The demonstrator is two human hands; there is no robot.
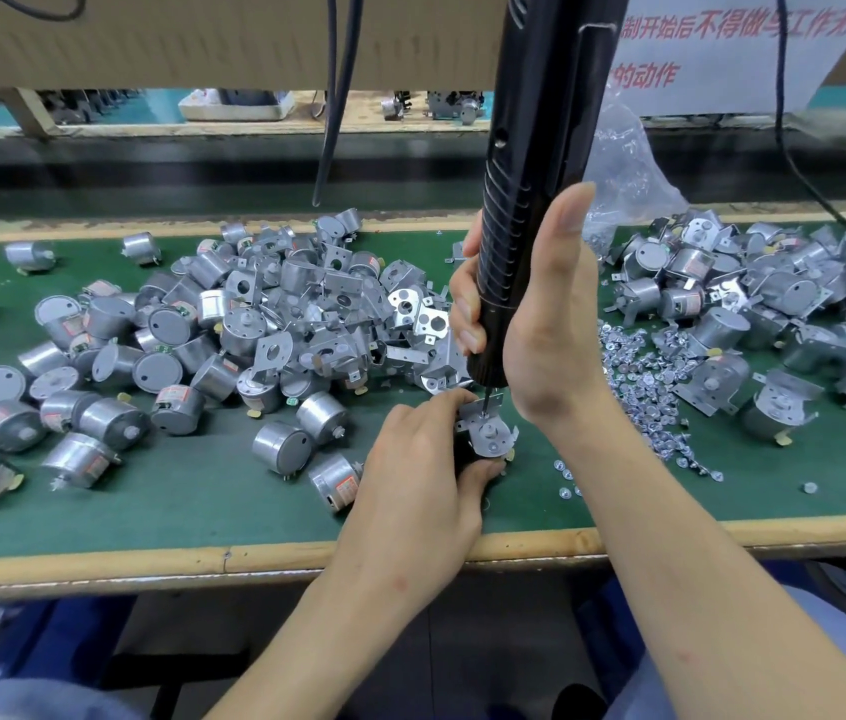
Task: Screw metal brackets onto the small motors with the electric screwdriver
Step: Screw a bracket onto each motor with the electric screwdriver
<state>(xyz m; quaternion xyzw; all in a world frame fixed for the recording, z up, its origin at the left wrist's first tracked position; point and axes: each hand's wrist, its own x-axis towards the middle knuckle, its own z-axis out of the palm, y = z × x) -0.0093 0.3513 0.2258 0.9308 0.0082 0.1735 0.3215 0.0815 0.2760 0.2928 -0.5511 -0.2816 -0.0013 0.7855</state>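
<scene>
Screws (639, 376) right of motor pile (254, 324)

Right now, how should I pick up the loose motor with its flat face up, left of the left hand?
Pinch the loose motor across its curved side wall, coming from above. Its flat face tilts up, leaving the wall exposed; thin pins poke out at its near lower edge.

Factory assembly station. Green-matted workbench (203, 504) carries bulk piles: small motors (170, 324), metal brackets (426, 317), loose screws (639, 371). Behind the bench runs a dark conveyor belt (151, 163). Above the bench: electric screwdriver (530, 174) and a printed work notice (748, 90).
</scene>
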